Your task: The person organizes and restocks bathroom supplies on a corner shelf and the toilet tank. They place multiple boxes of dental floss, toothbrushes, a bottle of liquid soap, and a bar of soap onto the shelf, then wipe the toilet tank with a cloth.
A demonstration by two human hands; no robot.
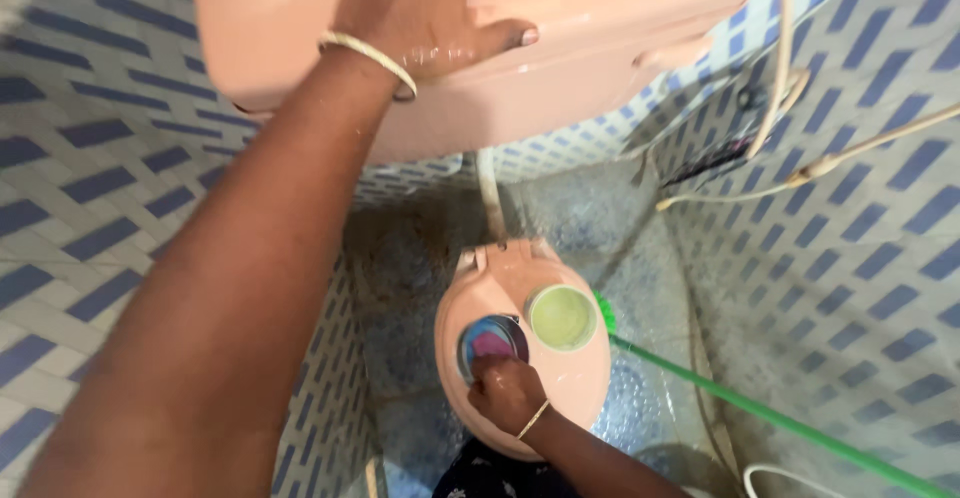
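Left hand [420, 13]: laid flat, fingers spread open, on the lid of the pink cistern [560, 68] at the far wall; nothing is gripped, and the wet palm appears to be set there as a prop while the body is bent forward. A thin bangle [365, 55] is worn at the wrist.

Right hand [507, 390]: held low, fingers curled shut around a pink and blue cloth or sponge [490, 338], pressed onto the closed pink toilet lid [560, 373]. The grip looks suited to rubbing the surface.

Small green tub [562, 317]: stood on the lid just right of the cloth, within reach.

Green-handled brush [760, 416]: laid on the floor at the right.

Room: walls are covered in white tiles with blue bars [70, 218]; the grey floor [410, 258] is seen wet and stained; pipes and hoses [800, 168] are fixed on the right wall.
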